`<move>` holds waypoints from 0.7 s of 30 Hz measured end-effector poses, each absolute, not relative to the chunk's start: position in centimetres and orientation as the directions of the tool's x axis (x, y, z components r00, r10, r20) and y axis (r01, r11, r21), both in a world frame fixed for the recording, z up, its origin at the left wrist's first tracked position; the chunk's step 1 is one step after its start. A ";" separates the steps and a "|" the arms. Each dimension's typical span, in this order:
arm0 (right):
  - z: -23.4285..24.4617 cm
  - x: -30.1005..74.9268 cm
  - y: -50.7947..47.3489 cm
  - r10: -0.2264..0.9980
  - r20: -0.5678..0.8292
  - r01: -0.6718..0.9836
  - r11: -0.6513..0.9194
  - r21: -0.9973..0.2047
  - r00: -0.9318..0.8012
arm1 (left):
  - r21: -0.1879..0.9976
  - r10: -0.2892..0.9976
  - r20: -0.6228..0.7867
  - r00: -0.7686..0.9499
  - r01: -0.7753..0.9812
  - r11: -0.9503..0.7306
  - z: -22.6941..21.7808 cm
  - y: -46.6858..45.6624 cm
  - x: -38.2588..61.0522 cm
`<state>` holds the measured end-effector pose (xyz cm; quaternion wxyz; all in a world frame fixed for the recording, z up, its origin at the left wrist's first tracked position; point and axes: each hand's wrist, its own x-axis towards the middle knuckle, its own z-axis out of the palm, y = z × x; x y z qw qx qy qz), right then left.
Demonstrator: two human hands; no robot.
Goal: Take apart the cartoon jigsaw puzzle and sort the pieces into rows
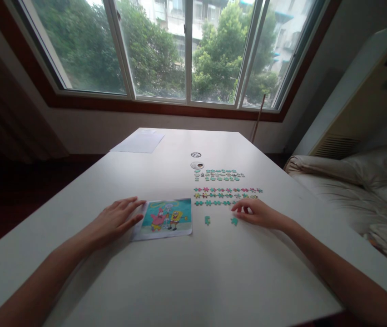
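My left hand lies flat and open on the white table, its fingers spread at the left edge of a cartoon picture sheet. The sheet shows a pink starfish and a yellow sponge figure on teal. To the right, my right hand is bent, with thumb and index fingertips slightly apart. A teal puzzle piece lies on the table just below these fingertips; whether the thumb touches it is unclear. Another teal piece lies alone further left. Rows of puzzle pieces lie beyond, partly hidden by my right hand.
Further rows of small pieces lie deeper on the table. Behind them are two round items. White paper rests at the far left corner. A pale sofa stands right; a window wall is ahead.
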<state>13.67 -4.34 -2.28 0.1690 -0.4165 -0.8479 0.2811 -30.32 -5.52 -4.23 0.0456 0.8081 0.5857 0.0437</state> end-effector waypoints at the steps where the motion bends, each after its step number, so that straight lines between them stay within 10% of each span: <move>1: -2.3 13.9 -4.4 0.796 0.053 0.604 0.499 -0.621 -0.602 | 0.128 0.950 0.014 0.313 0.941 -0.312 -4.3 -5.5 -30.4; 21: -2.4 14.3 -4.9 0.801 -0.004 0.636 0.471 -0.611 -0.598 | 0.129 0.945 0.042 0.323 0.937 -0.326 -4.7 -5.3 -30.6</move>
